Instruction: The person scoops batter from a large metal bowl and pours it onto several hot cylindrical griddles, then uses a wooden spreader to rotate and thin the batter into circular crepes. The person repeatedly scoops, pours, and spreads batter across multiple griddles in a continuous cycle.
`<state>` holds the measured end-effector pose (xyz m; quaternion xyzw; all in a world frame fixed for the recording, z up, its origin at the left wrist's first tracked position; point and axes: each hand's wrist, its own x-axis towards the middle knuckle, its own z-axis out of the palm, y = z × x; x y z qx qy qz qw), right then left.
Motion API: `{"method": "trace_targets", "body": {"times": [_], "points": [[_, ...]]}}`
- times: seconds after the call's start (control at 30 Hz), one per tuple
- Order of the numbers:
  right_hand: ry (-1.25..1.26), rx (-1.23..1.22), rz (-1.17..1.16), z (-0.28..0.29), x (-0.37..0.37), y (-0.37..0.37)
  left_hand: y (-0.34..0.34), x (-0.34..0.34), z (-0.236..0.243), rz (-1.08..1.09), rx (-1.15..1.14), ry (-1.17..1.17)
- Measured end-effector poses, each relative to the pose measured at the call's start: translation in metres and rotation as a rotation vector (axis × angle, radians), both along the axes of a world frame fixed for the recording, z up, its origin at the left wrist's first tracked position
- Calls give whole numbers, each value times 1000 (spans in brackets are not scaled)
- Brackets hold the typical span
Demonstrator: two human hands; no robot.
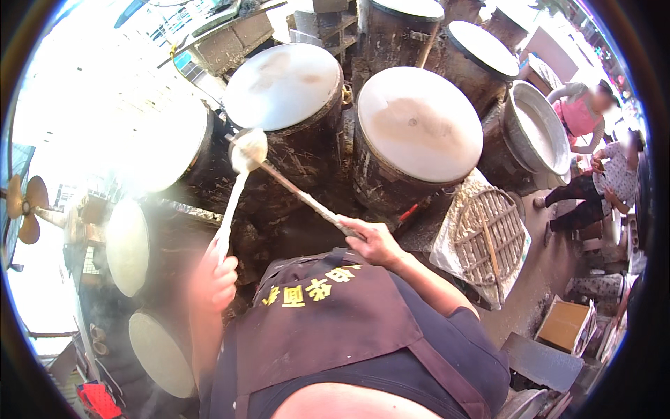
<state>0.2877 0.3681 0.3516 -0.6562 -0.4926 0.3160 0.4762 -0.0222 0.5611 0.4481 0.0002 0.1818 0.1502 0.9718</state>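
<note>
My left hand [215, 278] is closed round the handle of a ladle [249, 151] whose bowl is coated with a pale, batter-like substance. My right hand [373, 241] grips a long thin stick [293, 190], wrapped in something pale near the grip. The stick's far end crosses at the ladle's bowl; what touches there is too small to tell. Both tools are held up in front of a dark drum with a round whitish top [283, 84]. To its right stands another drum with a broad whitish round top [419, 126], brownish in the middle.
More round-topped drums stand at the back and left, such as one with a pale top [128, 248]. A round wooden lattice [490, 244] lies on pale sheeting at right. Two people stand at far right, one in a pink apron [578, 115]. A fan [26, 206] is at far left.
</note>
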Motion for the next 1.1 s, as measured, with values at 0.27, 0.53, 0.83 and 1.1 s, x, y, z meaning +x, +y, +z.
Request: {"method": "trace_targets", "body": {"times": [0.27,0.53,0.83,1.1], "points": [[-163,61,-265,7,65,36,79,144,19,-126,261,51],[-490,-16,-558,13,92,116,149,274,-25,-246,991,363],[-545,-319,-676,-38,63,174,245,302,-110,129,2244,577],[-473,-270,-757,-64,42,206,345,282,-16,58,2443,1196]]}}
